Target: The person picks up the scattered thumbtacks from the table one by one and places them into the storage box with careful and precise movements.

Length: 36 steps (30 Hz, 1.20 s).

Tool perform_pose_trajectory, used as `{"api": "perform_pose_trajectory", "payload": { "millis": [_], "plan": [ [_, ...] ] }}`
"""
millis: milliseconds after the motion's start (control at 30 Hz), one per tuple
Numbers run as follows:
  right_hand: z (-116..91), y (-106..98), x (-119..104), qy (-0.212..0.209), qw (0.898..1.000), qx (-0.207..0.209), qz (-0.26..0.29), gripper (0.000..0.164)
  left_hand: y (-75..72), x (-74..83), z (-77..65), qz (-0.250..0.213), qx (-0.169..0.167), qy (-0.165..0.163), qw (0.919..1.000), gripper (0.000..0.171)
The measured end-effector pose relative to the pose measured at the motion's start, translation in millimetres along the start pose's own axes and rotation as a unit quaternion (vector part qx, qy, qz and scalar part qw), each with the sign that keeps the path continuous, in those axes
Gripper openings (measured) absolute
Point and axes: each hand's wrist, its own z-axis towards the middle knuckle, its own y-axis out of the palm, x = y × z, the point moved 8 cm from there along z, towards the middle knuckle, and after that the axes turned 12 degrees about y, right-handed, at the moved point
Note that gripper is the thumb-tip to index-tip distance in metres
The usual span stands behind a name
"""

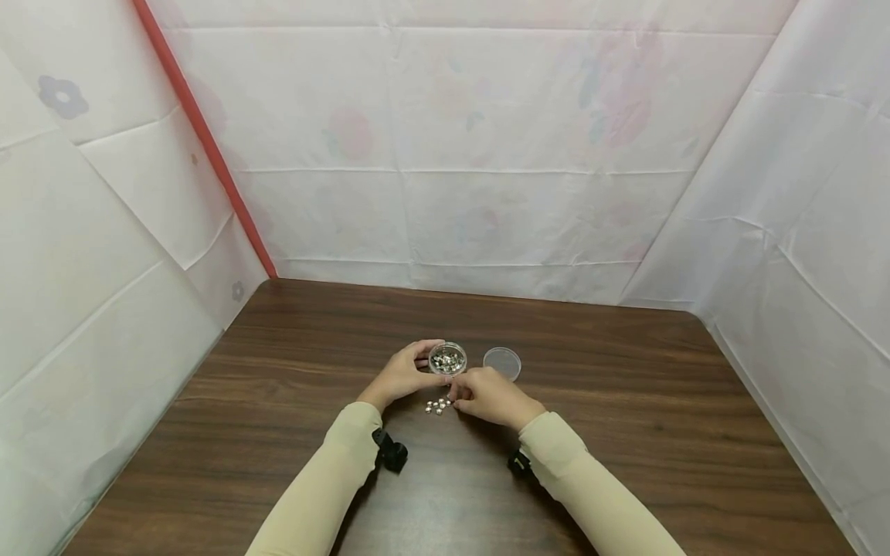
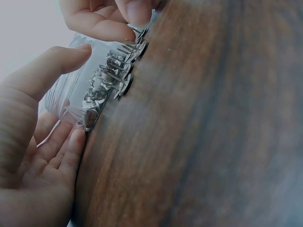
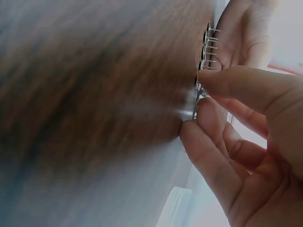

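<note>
A clear round box (image 1: 447, 359) of silver thumbtacks stands on the table. My left hand (image 1: 406, 372) holds it from the left, the thumb along the near side and the fingers behind. In front of the box, several loose thumbtacks (image 1: 438, 405) lie on their heads; their points stick up in the right wrist view. My right hand (image 1: 490, 395) is at the right end of these tacks. Its thumb (image 3: 227, 85) and forefinger pinch a thumbtack (image 3: 200, 92), mostly hidden between the fingertips. The left wrist view shows the loose tacks (image 2: 124, 78) close before the box.
The box's clear round lid (image 1: 502, 363) lies flat just right of the box, behind my right hand. Dark wood table (image 1: 626, 432) extends all round. White patterned cloth (image 1: 445, 139) hangs behind the table and at both sides.
</note>
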Motion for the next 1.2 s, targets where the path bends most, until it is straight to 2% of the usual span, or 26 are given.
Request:
{"api": "perform_pose_trajectory", "payload": {
  "millis": [100, 167, 400, 533, 1133, 1200],
  "plan": [
    [0, 1, 1, 0.008, 1.000, -0.005, 0.000, 0.006, -1.0, 11.5, -2.1, -0.011, -0.006, 0.003, 0.9999, 0.072],
    [0, 2, 3, 0.012, 1.000, -0.008, -0.001, 0.006, -0.8, 11.0, -2.3, -0.011, -0.006, 0.003, 0.9999, 0.072],
    [0, 2, 4, 0.017, 1.000, -0.012, 0.006, 0.008, 1.6, -19.4, 2.4, 0.007, 0.005, -0.014, 0.9999, 0.073],
    [0, 1, 5, 0.021, 1.000, -0.014, 0.014, 0.007, 1.5, -23.7, 3.0, 0.014, 0.006, -0.014, 0.9998, 0.075],
    [-2, 1, 5, 0.010, 1.000, -0.007, 0.018, 0.007, 1.1, -24.4, 2.6, 0.015, 0.004, -0.017, 0.9997, 0.073],
    [-2, 0, 5, 0.009, 1.000, -0.006, 0.019, 0.006, -0.1, -12.2, 0.3, 0.009, -0.001, -0.015, 0.9998, 0.073]
  ]
}}
